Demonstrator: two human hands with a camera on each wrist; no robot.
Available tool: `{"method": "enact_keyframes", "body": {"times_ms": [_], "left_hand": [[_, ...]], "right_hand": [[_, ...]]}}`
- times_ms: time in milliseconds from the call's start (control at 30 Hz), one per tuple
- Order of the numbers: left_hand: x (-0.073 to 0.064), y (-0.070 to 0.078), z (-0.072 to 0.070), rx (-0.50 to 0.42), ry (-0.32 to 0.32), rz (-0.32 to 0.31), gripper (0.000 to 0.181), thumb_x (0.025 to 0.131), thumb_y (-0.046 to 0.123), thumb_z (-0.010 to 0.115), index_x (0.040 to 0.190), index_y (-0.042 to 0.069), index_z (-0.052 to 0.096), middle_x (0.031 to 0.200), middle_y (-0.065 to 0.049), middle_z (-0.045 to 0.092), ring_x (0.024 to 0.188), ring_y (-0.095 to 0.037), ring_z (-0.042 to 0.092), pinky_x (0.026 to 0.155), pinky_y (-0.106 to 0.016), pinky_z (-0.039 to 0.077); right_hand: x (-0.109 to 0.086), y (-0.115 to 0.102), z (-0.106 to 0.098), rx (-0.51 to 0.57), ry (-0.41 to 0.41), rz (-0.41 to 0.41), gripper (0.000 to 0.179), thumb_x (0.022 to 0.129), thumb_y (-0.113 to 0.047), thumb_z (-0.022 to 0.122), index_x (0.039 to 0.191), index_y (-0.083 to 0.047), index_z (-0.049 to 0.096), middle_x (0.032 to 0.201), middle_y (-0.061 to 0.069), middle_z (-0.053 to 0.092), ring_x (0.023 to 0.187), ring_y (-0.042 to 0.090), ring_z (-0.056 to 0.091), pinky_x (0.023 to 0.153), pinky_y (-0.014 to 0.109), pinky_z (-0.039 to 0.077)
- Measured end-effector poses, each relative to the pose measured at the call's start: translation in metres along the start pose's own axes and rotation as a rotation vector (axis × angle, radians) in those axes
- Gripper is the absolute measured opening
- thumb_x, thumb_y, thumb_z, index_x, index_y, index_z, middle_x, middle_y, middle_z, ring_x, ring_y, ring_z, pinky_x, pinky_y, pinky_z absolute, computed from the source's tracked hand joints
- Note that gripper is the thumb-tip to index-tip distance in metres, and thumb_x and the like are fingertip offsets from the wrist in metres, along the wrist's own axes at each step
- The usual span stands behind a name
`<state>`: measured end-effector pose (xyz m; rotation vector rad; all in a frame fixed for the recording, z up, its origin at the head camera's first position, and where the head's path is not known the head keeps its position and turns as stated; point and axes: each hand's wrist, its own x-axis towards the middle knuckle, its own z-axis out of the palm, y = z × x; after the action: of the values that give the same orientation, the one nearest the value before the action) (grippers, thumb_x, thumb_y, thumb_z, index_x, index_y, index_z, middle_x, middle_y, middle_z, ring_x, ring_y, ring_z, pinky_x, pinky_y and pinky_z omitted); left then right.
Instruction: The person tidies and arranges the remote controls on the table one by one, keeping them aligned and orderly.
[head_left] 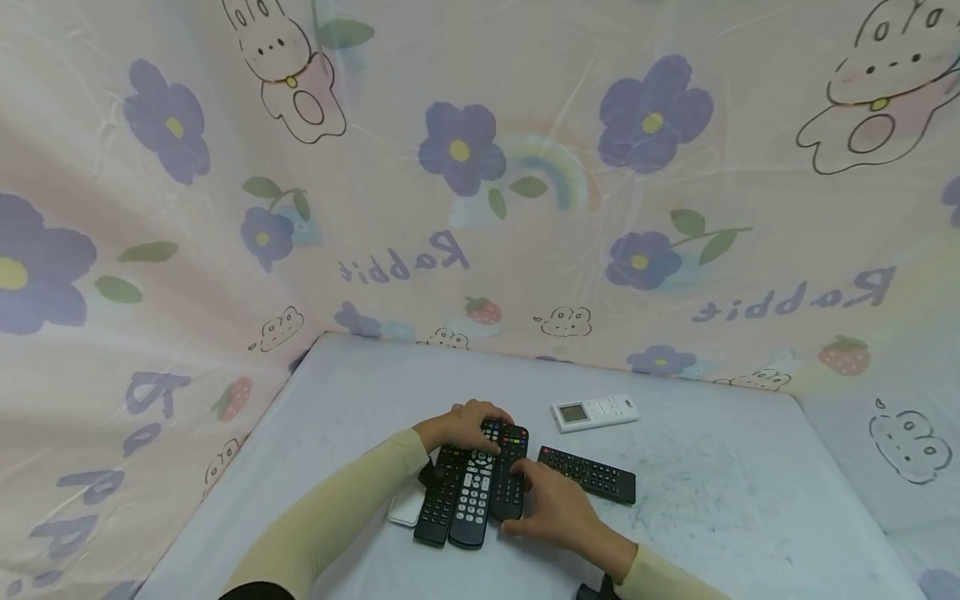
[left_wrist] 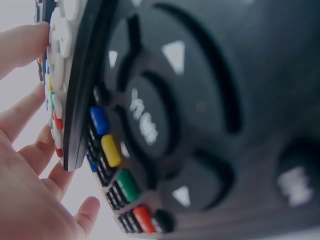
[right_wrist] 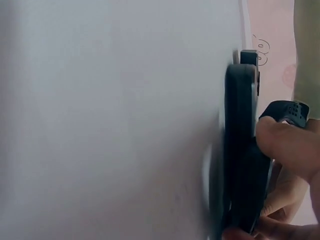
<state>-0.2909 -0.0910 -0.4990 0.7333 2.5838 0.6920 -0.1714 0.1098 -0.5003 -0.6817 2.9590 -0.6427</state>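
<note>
In the head view three black remote controls lie side by side. My left hand (head_left: pixel 468 425) reaches over the far end of the middle remote with white buttons (head_left: pixel 472 504), gripping it, thumb on its face and fingers about its end. The left black remote (head_left: pixel 433 518) lies alongside, large and close in the left wrist view. My right hand (head_left: pixel 558 507) holds the right black remote (head_left: pixel 510 479) by its side edge; in the right wrist view the thumb (right_wrist: pixel 280 140) presses its edge. A white device (head_left: pixel 407 505) shows partly from beneath the left remote.
Another black remote (head_left: pixel 592 475) lies slantwise just beyond the right hand. Farther back is a white remote with a small screen (head_left: pixel 595 413). The white table (head_left: pixel 720 492) is bordered by a printed curtain (head_left: pixel 540 242) at the back and sides.
</note>
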Motion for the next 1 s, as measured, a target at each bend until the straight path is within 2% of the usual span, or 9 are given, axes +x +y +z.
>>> {"method": "enact_keyframes", "body": {"times_ms": [133,533,800,1000], "left_hand": [[0.000,0.001,0.002,0.028,-0.003,0.002,0.049,0.079,0.036,0.076,0.126,0.033,0.061,0.125,0.007,0.060,0.114,-0.017,0.050,0.101,-0.050,0.036],[-0.003,0.009,0.004,0.102,-0.005,-0.044,0.049,0.079,0.040,0.074,0.126,0.032,0.061,0.125,0.007,0.058,0.113,-0.016,0.051,0.097,-0.048,0.045],[-0.002,0.009,0.005,0.123,-0.005,-0.032,0.047,0.079,0.041,0.074,0.123,0.031,0.062,0.128,0.008,0.056,0.112,-0.015,0.047,0.100,-0.049,0.041],[0.001,0.010,0.006,0.154,0.009,-0.026,0.050,0.076,0.045,0.076,0.122,0.029,0.063,0.129,0.007,0.056,0.111,-0.013,0.048,0.097,-0.043,0.041]], "right_hand": [[0.000,0.000,0.002,0.002,-0.018,-0.008,0.076,0.059,-0.057,0.083,0.119,-0.017,0.058,0.095,-0.006,0.065,0.080,0.008,0.059,0.064,0.026,0.049],[-0.002,-0.002,0.005,0.016,-0.028,-0.001,0.075,0.059,-0.055,0.084,0.118,-0.016,0.058,0.092,-0.005,0.064,0.078,0.008,0.057,0.063,0.025,0.048],[-0.003,0.000,0.010,0.005,-0.049,0.011,0.078,0.058,-0.057,0.084,0.119,-0.016,0.058,0.095,-0.004,0.065,0.079,0.008,0.058,0.063,0.026,0.049],[-0.002,0.000,0.010,0.007,-0.047,0.007,0.079,0.058,-0.057,0.084,0.119,-0.016,0.058,0.095,-0.002,0.066,0.080,0.009,0.059,0.063,0.027,0.050]]}}
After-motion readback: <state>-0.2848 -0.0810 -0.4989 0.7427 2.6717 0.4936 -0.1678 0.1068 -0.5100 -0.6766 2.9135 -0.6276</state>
